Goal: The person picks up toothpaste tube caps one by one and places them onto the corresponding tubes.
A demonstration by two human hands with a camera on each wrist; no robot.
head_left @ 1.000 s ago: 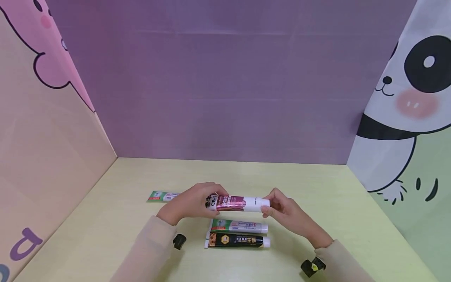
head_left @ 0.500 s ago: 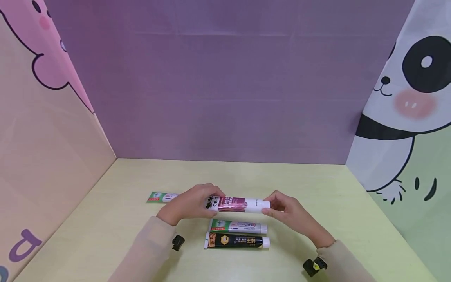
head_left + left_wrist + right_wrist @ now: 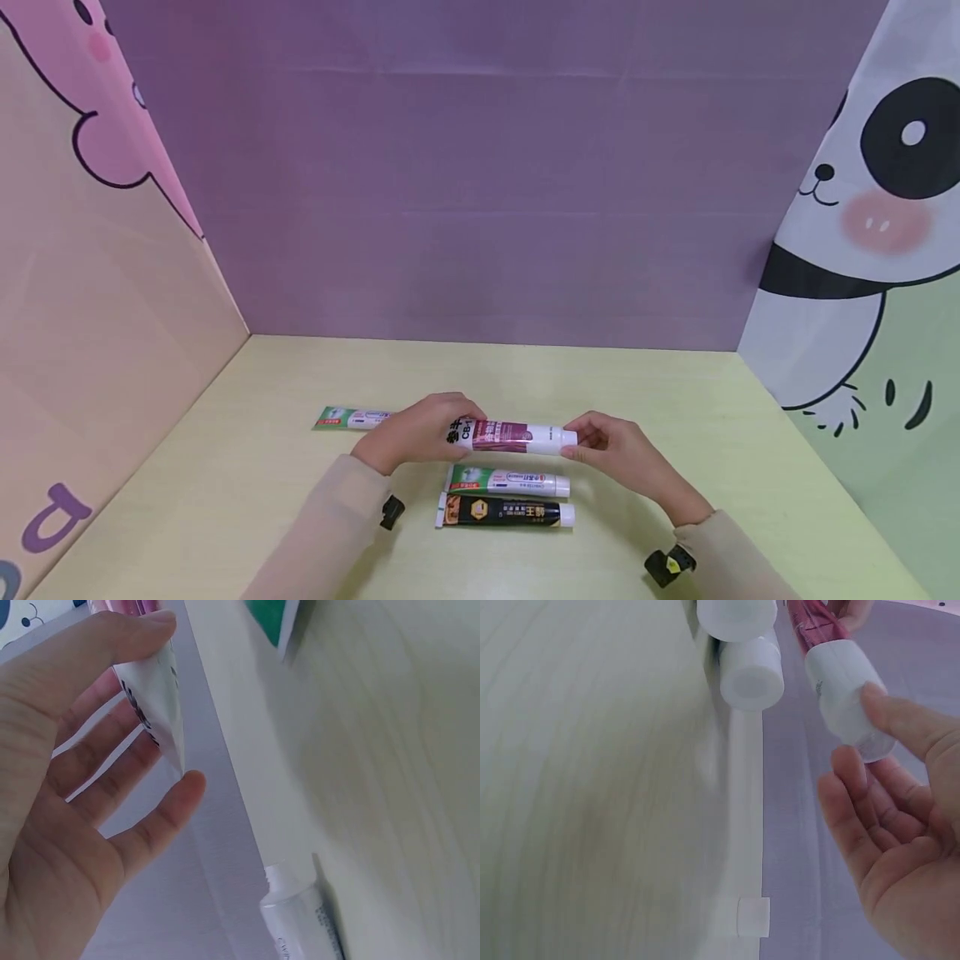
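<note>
Both hands hold a white and magenta toothpaste tube [image 3: 502,437] level above the table. My left hand [image 3: 427,427] grips its flat end; in the left wrist view the thumb [image 3: 142,636] lies over the tube and the fingers are behind it. At the other end, my right hand [image 3: 618,454] pinches the white cap [image 3: 849,697] between thumb and fingers. Nearer me lie a green and white toothpaste tube [image 3: 510,482] and a black one [image 3: 506,511], side by side, caps to the right.
Behind the left hand lies another green and white tube [image 3: 352,418], its bare threaded nozzle [image 3: 283,879] showing in the left wrist view. A small white cap-like piece [image 3: 754,917] sits on the table in the right wrist view. Printed panels and a purple back wall [image 3: 487,183] enclose the table.
The left hand and the held tube have shifted slightly to the right. The right hand sits a little lower than a second ago, still on the cap. The tubes on the table stay put.
</note>
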